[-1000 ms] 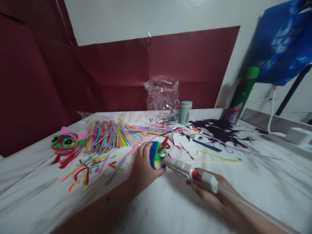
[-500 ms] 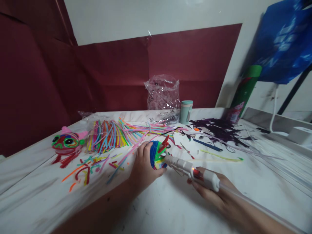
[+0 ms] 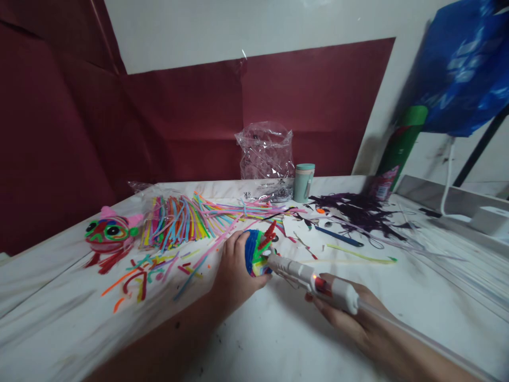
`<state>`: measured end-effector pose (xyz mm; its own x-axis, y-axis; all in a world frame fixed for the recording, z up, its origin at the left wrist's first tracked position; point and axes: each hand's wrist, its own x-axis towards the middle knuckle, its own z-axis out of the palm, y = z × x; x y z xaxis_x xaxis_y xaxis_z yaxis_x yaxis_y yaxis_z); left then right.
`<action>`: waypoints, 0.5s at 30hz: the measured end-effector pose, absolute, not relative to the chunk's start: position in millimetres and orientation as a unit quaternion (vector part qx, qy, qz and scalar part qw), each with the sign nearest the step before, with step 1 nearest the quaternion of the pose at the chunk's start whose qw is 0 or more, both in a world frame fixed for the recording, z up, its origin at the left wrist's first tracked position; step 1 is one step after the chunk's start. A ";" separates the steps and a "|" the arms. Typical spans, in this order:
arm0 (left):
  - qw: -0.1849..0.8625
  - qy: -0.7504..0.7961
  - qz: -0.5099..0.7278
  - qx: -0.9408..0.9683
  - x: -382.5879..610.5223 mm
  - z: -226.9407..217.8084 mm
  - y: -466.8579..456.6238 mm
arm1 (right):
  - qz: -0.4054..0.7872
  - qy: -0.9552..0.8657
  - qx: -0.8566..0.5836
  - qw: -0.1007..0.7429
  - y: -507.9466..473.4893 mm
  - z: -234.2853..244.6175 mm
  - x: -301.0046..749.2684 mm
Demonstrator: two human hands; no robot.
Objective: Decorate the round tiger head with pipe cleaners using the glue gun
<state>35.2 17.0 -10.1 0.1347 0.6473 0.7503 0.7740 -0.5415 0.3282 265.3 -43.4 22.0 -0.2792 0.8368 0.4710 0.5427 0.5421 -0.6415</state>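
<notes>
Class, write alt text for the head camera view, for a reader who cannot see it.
A person's left hand grips a small multicoloured pipe-cleaner figure on a white table while the right hand holds a white glue gun, its nozzle at the figure. Behind lie loose pipe cleaners, a finished red and green figure and a clear plastic bag.

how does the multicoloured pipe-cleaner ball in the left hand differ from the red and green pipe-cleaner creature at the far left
The multicoloured pipe-cleaner ball is gripped by the left hand with the white glue gun at it; the red and green pipe-cleaner creature lies untouched. The ball shows blue, the creature pink ears and big eyes. Both rest on the white table.
</notes>
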 end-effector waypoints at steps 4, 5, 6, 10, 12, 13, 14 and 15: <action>0.067 -0.474 -0.456 -0.751 34.9 -9.3 16.2 | 0.226 -0.785 -0.429 0.386 -45.3 26.6 266.7; 0.066 -0.474 -0.455 -0.751 35.0 -9.2 16.2 | 0.227 -0.786 -0.427 0.385 -44.9 26.2 267.0; 0.064 -0.474 -0.455 -0.751 35.1 -9.2 16.3 | 0.226 -0.787 -0.425 0.385 -44.2 25.2 267.2; 0.061 -0.474 -0.459 -0.749 35.5 -9.3 17.1 | 0.224 -0.791 -0.422 0.382 -41.5 18.9 268.3; 0.066 -0.471 -0.462 -0.748 35.5 -9.3 17.4 | 0.226 -0.793 -0.422 0.377 -41.3 17.7 269.1; 0.068 -0.470 -0.464 -0.748 35.4 -9.2 17.5 | 0.225 -0.794 -0.421 0.376 -41.6 18.1 269.5; 0.068 -0.470 -0.465 -0.747 35.3 -9.2 17.5 | 0.224 -0.794 -0.420 0.378 -42.1 19.0 269.8; 0.068 -0.470 -0.466 -0.747 35.3 -9.1 17.4 | 0.221 -0.792 -0.423 0.381 -42.8 20.4 269.9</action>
<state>35.3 17.4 -9.1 0.1239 0.6387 0.7594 0.7652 -0.5487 0.3367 269.9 -42.8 20.4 -0.3532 0.8375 0.4169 0.5018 0.5457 -0.6711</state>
